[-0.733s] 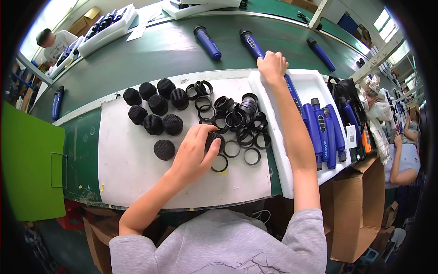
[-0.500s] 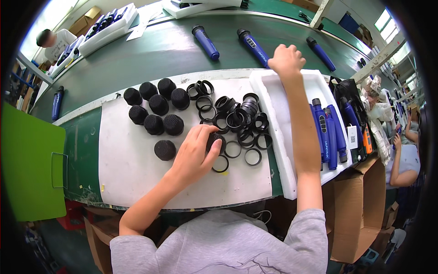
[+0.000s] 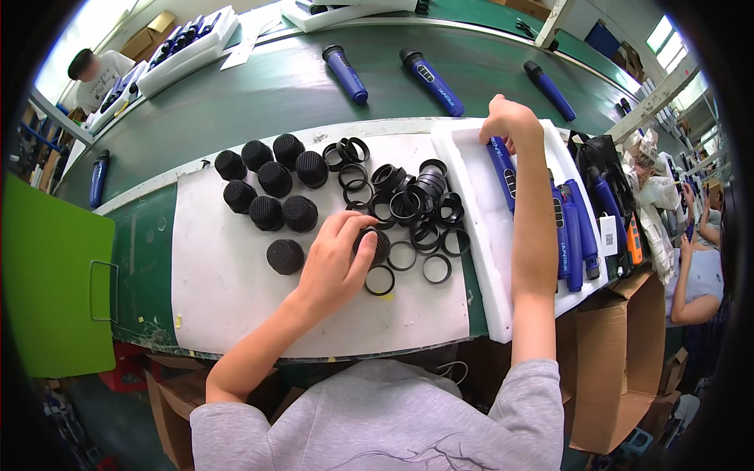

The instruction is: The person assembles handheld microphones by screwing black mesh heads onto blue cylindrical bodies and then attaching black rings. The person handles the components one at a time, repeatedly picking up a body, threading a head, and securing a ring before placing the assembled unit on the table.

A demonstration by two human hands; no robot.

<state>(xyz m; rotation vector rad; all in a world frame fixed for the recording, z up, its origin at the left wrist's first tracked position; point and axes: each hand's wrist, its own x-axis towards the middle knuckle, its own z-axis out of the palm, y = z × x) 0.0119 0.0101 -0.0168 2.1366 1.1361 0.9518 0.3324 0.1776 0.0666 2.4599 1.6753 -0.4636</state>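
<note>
My left hand [image 3: 336,255] has its thumb and fingers curled around a black mesh microphone head [image 3: 378,246] on the white sheet. Over the far end of the white foam tray [image 3: 493,302], my right hand [image 3: 514,125] is closed on the end of a blue microphone handle [image 3: 502,166]. My forearm covers part of that handle. More blue handles [image 3: 574,231] lie in the tray beside the forearm. Left of my left hand several black mesh heads [image 3: 275,179] stand grouped. Loose black rings [image 3: 403,256] are spread between that hand and the tray.
Beyond the sheet runs a green belt [image 3: 259,90] with blue microphones [image 3: 432,82] lying on it. A black bag [image 3: 601,196] is right of the tray; an open cardboard box [image 3: 616,361] stands below. A green panel [image 3: 59,282] is at left. Other people work at both sides.
My right hand has drawn back from over the belt to the tray, where a blue microphone handle now shows in its grasp. Microphones on the belt have shifted slightly left. My left hand stays put.
</note>
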